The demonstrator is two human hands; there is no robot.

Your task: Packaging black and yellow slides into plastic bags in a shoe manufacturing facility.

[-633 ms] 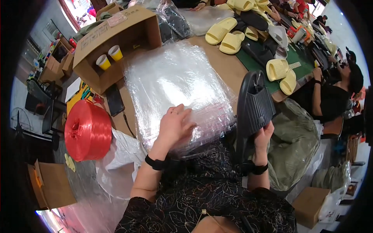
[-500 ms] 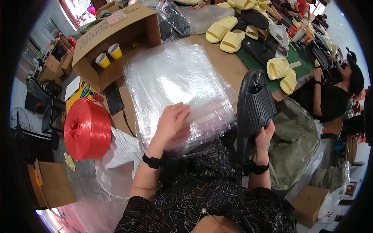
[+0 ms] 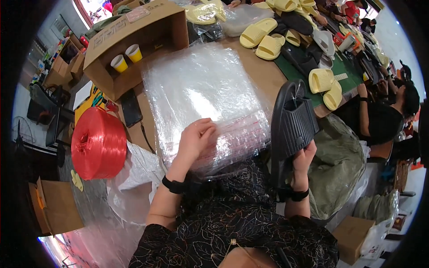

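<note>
Clear bags [image 3: 194, 78]: thin, glossy and wrinkled, with reddish lines across the near part
Bags' place: stacked flat on the brown tabletop [image 3: 252, 62]
Black slipper [image 3: 301, 127]: thick sole, broad ribbed strap
Slipper pose: held turned sideways, sole to the left, strap to the right, just right of the bags

Left hand [image 3: 195, 139] palm down, loosely bent, right hand [image 3: 304, 156] upright, curled in a grip.

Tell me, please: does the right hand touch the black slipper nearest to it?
Touching. The head view shows the right hand holding the slipper at its lower right part, with no gap between them.
</note>
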